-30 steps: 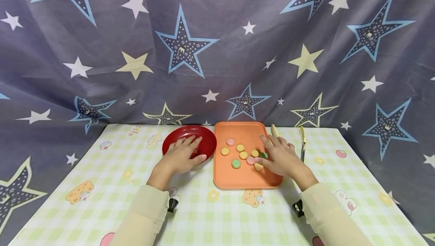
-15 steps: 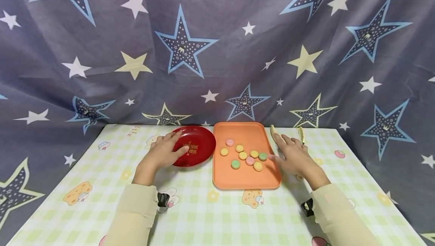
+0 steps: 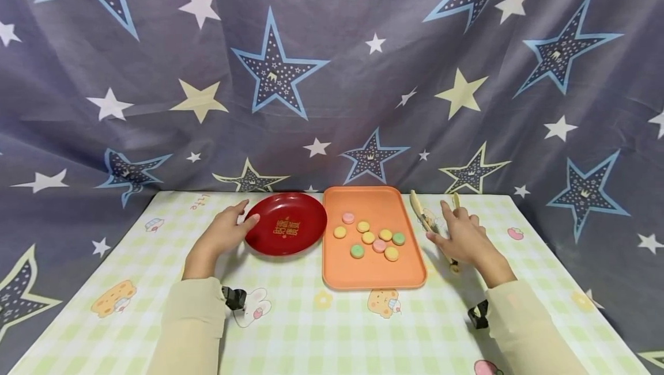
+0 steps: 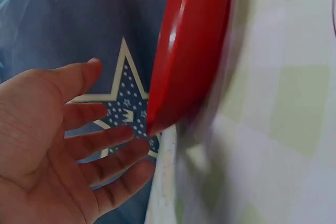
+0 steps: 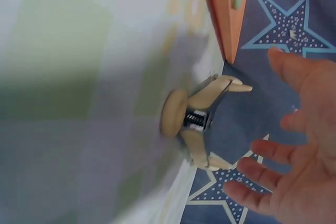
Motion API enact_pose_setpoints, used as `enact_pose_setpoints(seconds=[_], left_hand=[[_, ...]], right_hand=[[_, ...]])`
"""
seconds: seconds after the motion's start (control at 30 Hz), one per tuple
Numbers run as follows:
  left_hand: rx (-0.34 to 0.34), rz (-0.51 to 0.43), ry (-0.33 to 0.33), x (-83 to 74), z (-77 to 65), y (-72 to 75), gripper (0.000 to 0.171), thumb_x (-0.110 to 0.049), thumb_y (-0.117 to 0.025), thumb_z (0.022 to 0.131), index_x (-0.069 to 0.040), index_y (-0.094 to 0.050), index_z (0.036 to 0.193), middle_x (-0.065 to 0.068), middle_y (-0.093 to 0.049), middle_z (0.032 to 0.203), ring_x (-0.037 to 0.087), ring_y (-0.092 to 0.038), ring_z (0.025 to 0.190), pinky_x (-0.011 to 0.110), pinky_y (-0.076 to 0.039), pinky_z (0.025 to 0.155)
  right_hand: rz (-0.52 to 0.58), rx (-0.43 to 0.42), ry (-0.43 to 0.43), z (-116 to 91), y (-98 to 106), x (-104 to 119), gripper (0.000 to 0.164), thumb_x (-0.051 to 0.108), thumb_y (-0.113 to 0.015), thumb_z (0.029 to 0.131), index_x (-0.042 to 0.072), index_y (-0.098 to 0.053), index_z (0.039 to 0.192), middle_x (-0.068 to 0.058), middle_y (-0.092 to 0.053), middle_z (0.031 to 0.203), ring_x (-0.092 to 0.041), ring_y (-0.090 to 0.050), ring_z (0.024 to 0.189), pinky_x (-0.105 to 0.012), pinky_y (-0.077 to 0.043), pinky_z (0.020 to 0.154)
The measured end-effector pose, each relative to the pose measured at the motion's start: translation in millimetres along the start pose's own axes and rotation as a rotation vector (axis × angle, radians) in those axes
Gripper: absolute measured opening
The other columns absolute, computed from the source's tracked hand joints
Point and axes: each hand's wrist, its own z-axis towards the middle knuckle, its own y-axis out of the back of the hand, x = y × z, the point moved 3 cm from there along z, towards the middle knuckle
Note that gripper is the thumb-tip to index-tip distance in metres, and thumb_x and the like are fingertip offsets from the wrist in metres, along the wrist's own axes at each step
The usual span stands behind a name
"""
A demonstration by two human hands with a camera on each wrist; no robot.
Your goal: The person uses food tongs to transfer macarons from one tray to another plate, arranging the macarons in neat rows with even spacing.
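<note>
My left hand [image 3: 220, 235] hovers at the left rim of a glossy red plate [image 3: 313, 219] with gold characters. Its fingers are spread and hold nothing; in the left wrist view the palm faces the plate's side, fingertips near the rim. Over a pair of cream-coloured tongs [image 5: 176, 113] is my right hand [image 3: 466, 242], its fingers loosely bent with nothing between them. The tongs lie with their arms spread apart, a dark spring showing near the joined end. In the head view the hand hides part of one arm of the tongs.
Between plate and tongs lies an orange tray [image 3: 342, 275] with several small macarons [image 3: 357, 251] in pink, yellow and green. A checked cloth [image 3: 290, 329] covers the table. Behind its far edge hangs a dark star-patterned curtain [image 3: 332, 98].
My left hand has moved left from over the plate to beside its rim. My right hand has drawn right, from above the tray to above the tongs. The macarons stay put.
</note>
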Motion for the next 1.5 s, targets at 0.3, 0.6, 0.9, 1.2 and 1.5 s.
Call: enact_pose_setpoints(seconds=[0.3,0.6,0.9,1.2,1.5], left_hand=[[0.020,-0.241,0.104,19.0,4.2,-3.4,0.063,-0.024,-0.051,0.108,0.005,-0.026,0.159,0.033,-0.050,0.136,0.025,-0.069,0.079,0.043,-0.063,0.078],[0.068,-0.648,0.184,34.9,5.9,-12.5,0.057,-0.003,-0.043,0.106,0.007,-0.022,0.159,0.024,-0.050,0.125,0.015,-0.065,0.079,0.037,-0.065,0.073],[0.041,-0.745,0.257,43.3,8.5,-21.3,0.050,-0.007,-0.041,0.109,0.005,-0.031,0.156,0.019,-0.055,0.124,0.014,-0.065,0.081,0.035,-0.065,0.078],[0.043,-0.773,0.255,44.5,4.8,-23.6,0.055,0.000,-0.045,0.104,0.003,-0.031,0.157,0.013,-0.057,0.116,0.015,-0.065,0.082,0.034,-0.065,0.078],[0.036,-0.807,0.261,45.1,3.0,-27.5,0.055,-0.003,-0.047,0.106,0.001,-0.030,0.158,0.014,-0.054,0.122,0.014,-0.066,0.084,0.034,-0.064,0.079]], right_hand=[[0.045,0.045,-0.094,3,-4,-16,0.099,0.046,-0.060,0.101,-0.013,-0.004,0.157,-0.051,-0.035,0.130,-0.069,-0.042,0.110,-0.074,-0.046,0.088],[0.106,0.106,-0.223,3,-3,-28,0.108,0.054,-0.055,0.101,-0.017,0.006,0.154,-0.057,-0.020,0.140,-0.077,-0.032,0.119,-0.078,-0.037,0.100],[0.146,0.114,-0.309,4,-7,-30,0.109,0.055,-0.052,0.102,-0.019,0.011,0.152,-0.058,-0.015,0.141,-0.078,-0.029,0.123,-0.079,-0.034,0.104],[0.201,0.136,-0.376,6,-18,-31,0.110,0.057,-0.049,0.102,-0.020,0.011,0.151,-0.056,-0.013,0.144,-0.073,-0.031,0.127,-0.075,-0.036,0.107],[0.229,0.118,-0.450,9,-24,-26,0.115,0.059,-0.056,0.098,-0.021,0.008,0.151,-0.055,-0.015,0.146,-0.071,-0.032,0.129,-0.074,-0.038,0.106]])
